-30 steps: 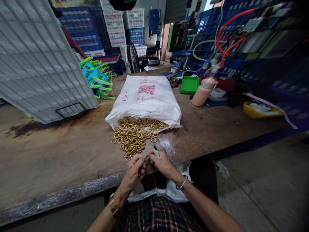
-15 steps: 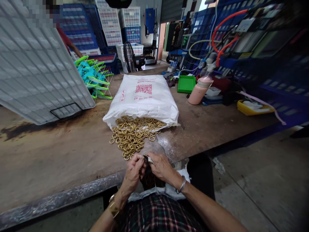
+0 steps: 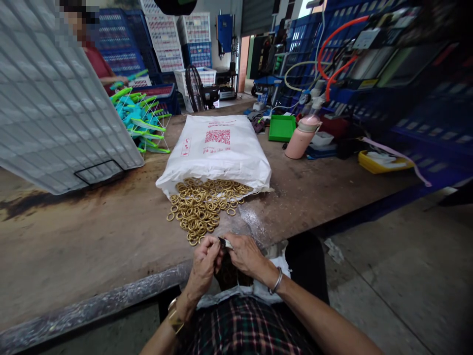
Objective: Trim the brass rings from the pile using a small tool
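Just in front of the table edge, my left hand (image 3: 206, 261) is closed in a pinch. What its fingertips hold, if anything, is too small to make out. Beside it, my right hand (image 3: 246, 254) is closed on a small black-tipped piece with a pale part (image 3: 228, 244), whose kind I cannot tell. The black tip reaches the left fingertips. Close beyond both hands lies a heap of brass-coloured rings (image 3: 201, 212), spilling from the open mouth of a white sack (image 3: 221, 153). Dark contents of a white cloth or bag (image 3: 279, 268) show below the hands on my lap.
A large white ribbed crate (image 3: 74, 113) stands tilted on the left, near turquoise and green plastic pieces (image 3: 142, 121). A pink bottle (image 3: 297, 143), a green tray (image 3: 282, 128) and a yellow tray (image 3: 380, 163) are on the right. A co-worker (image 3: 96, 61) is behind the crate.
My hands keep nearly the same pose and place. The co-worker has come further into view behind the crate, with a turquoise and green piece at the hand. The view has shifted slightly.
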A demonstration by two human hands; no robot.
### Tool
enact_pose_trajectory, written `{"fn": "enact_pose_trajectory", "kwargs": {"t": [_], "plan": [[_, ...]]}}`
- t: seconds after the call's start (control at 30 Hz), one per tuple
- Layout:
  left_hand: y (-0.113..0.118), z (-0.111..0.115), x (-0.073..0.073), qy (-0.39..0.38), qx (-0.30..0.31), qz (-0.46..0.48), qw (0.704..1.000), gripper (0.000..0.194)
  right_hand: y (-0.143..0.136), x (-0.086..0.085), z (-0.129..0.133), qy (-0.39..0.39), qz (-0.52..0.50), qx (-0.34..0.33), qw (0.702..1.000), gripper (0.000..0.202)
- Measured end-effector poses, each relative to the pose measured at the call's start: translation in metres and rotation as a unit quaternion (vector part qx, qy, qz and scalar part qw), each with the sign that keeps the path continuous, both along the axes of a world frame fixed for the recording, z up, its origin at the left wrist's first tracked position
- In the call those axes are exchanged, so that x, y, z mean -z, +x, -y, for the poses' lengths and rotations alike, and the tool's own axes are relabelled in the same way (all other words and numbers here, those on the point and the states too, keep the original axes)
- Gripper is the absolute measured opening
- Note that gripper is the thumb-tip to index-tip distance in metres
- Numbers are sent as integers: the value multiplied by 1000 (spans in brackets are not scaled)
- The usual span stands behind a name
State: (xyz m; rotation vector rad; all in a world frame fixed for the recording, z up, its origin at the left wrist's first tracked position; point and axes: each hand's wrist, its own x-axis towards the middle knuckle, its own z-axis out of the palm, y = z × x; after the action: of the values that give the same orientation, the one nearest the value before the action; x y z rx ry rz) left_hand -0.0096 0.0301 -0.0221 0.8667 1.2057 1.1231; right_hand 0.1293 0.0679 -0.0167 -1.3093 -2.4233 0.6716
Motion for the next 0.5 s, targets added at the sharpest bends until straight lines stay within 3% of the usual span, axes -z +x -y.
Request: {"fn": "enact_pose_trajectory", "kwargs": {"t": [0.33, 0.5], "plan": [[-1, 3, -4, 24, 15, -28, 999, 40, 4, -10, -4, -24, 88, -41, 995, 25], [3, 9, -15, 19, 56, 33, 998, 38, 10, -5, -17, -8, 129, 14, 991, 23]]}}
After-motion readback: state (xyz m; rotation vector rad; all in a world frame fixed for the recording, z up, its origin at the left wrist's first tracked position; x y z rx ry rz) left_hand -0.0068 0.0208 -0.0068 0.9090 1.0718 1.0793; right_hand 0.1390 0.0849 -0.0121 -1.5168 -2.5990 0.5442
